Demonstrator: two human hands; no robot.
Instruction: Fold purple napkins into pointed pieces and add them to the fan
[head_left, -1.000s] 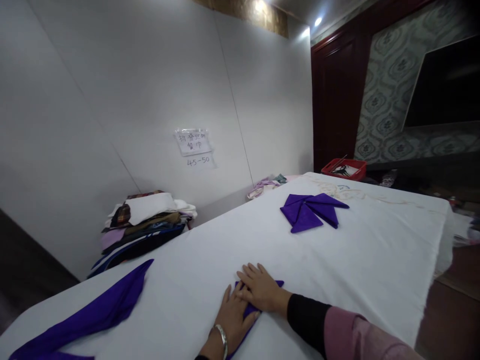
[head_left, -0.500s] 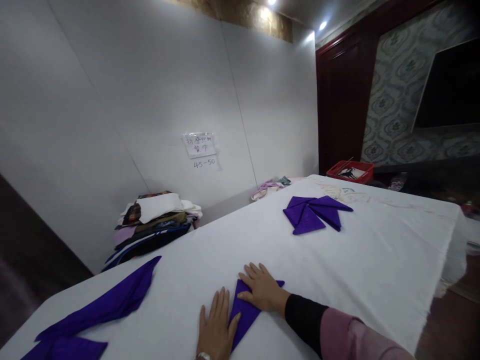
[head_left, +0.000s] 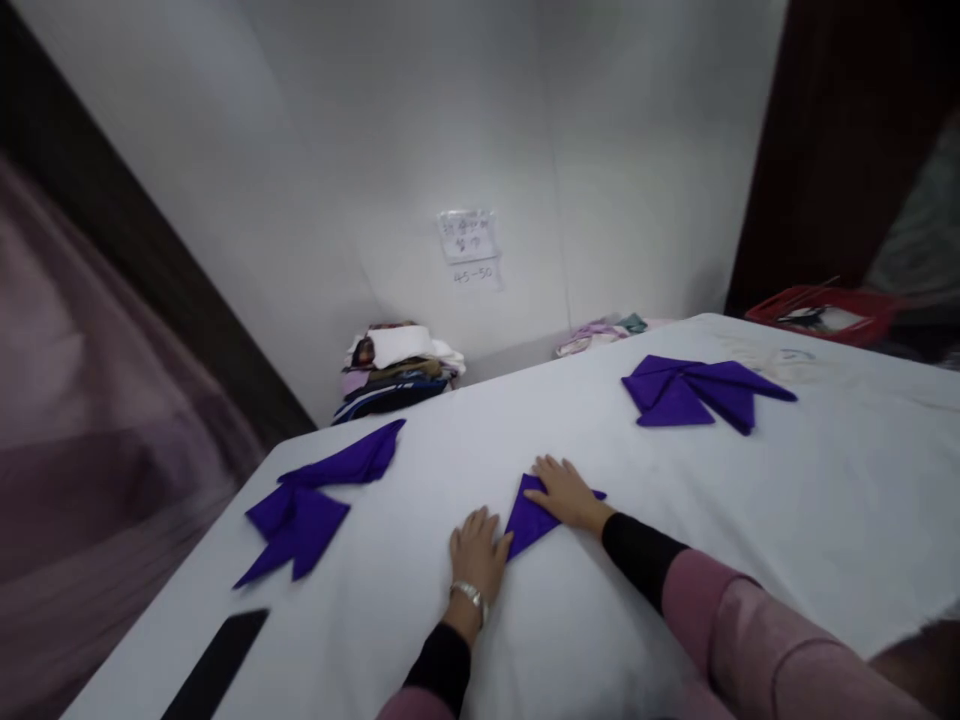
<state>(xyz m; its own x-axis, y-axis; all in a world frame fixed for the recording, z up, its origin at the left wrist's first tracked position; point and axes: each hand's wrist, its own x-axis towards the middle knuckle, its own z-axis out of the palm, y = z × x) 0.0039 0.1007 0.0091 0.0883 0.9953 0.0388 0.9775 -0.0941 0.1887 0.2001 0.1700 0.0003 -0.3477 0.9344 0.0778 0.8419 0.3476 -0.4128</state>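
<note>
A purple cloth napkin (head_left: 529, 520), folded into a triangle, lies flat on the white tablecloth (head_left: 600, 640) between my hands. My right hand (head_left: 564, 490) rests on its upper right part with the fingers stretched out, covering some of it. At its lower left edge, my left hand (head_left: 478, 558) lies flat, fingers spread, the thumb touching the napkin's lower corner. A watch or bracelet (head_left: 471, 597) circles my left wrist. Neither hand grips the cloth.
Folded purple napkins (head_left: 697, 392) sit at the back right, and more purple napkins (head_left: 307, 520) at the left. A black strip-like object (head_left: 217, 665) is at the front left. Beyond the table are a clothes pile (head_left: 397, 365) and a red basket (head_left: 825, 312).
My view has turned left and downward, so more of the left napkins and the black object show. Both hands stay flat at the folded napkin, which looks the same.
</note>
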